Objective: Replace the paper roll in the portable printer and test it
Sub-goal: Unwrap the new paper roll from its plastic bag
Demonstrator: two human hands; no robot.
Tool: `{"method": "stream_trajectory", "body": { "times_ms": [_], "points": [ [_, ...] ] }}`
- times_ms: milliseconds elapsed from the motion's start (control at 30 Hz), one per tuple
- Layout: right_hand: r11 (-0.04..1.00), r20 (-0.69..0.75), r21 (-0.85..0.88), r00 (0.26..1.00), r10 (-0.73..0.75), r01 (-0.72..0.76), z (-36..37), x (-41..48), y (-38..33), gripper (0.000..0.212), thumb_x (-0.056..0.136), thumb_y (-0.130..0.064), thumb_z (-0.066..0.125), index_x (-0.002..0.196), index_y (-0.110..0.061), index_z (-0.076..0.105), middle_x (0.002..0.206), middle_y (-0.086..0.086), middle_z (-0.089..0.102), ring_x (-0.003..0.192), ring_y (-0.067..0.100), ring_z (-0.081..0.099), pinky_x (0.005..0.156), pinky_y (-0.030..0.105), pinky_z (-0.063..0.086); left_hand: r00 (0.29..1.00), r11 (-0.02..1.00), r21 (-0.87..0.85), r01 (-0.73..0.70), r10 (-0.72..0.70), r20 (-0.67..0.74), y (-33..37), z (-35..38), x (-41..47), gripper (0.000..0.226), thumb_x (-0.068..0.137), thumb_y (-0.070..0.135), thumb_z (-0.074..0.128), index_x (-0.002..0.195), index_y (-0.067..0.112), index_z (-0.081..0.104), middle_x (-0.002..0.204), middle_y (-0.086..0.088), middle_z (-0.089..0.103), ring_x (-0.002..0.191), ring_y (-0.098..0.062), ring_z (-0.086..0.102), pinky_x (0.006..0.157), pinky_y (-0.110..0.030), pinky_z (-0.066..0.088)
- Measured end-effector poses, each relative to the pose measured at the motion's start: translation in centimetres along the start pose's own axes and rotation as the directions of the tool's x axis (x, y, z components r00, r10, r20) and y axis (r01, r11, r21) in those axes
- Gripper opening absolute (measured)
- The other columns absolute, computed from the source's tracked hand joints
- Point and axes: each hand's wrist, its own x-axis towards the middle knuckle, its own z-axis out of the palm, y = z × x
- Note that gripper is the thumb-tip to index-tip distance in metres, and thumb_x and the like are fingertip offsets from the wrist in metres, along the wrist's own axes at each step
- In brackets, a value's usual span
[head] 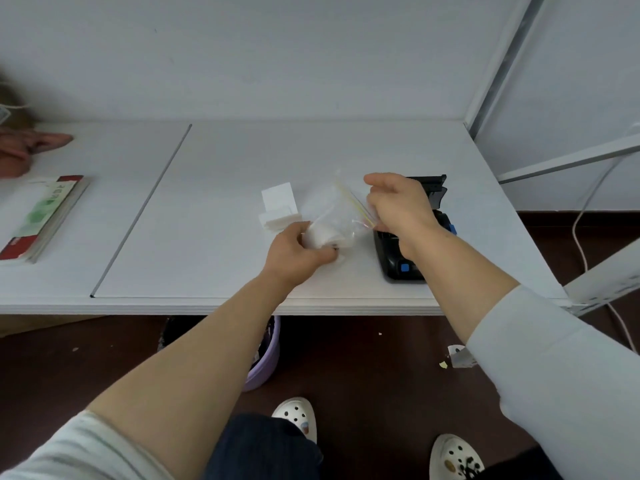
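A clear plastic zip bag [329, 206] lies on the white table [214, 202] with a white paper roll [320, 235] inside it. My left hand [298, 249] grips the roll through the bag's lower end. My right hand [398, 206] pinches the bag's yellow-striped zip edge. Behind my right wrist sits the black portable printer [401, 261] with blue buttons, its lid [433, 187] standing open; much of the printer is hidden by my forearm.
A small stack of white paper pieces [278, 211] lies just left of the bag. Booklets [45, 218] rest at the table's left. Another person's hand [31, 147] is at far left. A purple bin [265, 355] stands under the table edge.
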Motion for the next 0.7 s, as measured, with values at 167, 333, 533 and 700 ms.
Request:
{"method": "stream_trajectory", "body": {
  "times_ms": [167, 333, 533, 700],
  "points": [
    [0.984, 0.125, 0.123, 0.985, 0.117, -0.132, 0.8, -0.4, -0.2, 0.039, 0.093, -0.040, 0.043, 0.125, -0.021, 0.057, 0.130, 0.000, 0.052, 0.114, 0.021, 0.050, 0.111, 0.040, 0.034, 0.936, 0.849, -0.457, 0.267, -0.116, 0.333, 1.6, -3.4, -0.8, 0.023, 0.072, 0.004, 0.062, 0.096, 0.005, 0.064, 0.093, -0.010, 0.062, 0.079, -0.023, 0.062, 0.058, -0.020, 0.054],
    [0.965, 0.208, 0.202, 0.970, 0.127, -0.170, 1.9, -0.8, 0.8, 0.037, 0.093, -0.047, 0.040, 0.121, -0.030, 0.057, 0.118, 0.000, 0.056, 0.111, 0.016, 0.047, 0.100, 0.032, 0.032, 0.875, 0.803, -0.416, 0.427, -0.251, 0.414, 2.3, -5.7, -1.0, 0.023, 0.081, 0.027, 0.051, 0.093, 0.009, 0.058, 0.087, -0.013, 0.055, 0.056, -0.030, 0.059, 0.047, -0.024, 0.043],
    [0.977, 0.239, 0.100, 0.957, 0.162, -0.190, 2.6, -1.5, 1.6, 0.023, 0.085, -0.046, 0.058, 0.082, -0.025, 0.067, 0.078, -0.003, 0.054, 0.071, 0.014, 0.057, 0.074, 0.029, 0.047, 0.814, 0.797, -0.277, 0.537, -0.403, 0.418, 1.7, -6.1, -0.3, 0.039, 0.092, 0.048, 0.040, 0.102, 0.014, 0.055, 0.091, -0.019, 0.062, 0.041, -0.022, 0.052, 0.039, -0.017, 0.041],
    [0.988, 0.273, -0.001, 0.951, 0.148, -0.153, 3.4, -1.8, 2.6, 0.015, 0.091, -0.015, 0.053, 0.077, -0.019, 0.053, 0.077, -0.002, 0.066, 0.061, 0.011, 0.059, 0.063, 0.025, 0.039, 0.835, 0.863, -0.145, 0.484, -0.406, 0.372, 1.1, -5.5, 0.2, 0.078, 0.078, 0.080, 0.031, 0.114, 0.015, 0.055, 0.081, -0.012, 0.062, 0.052, -0.017, 0.046, 0.048, -0.023, 0.040]
  ]
}}
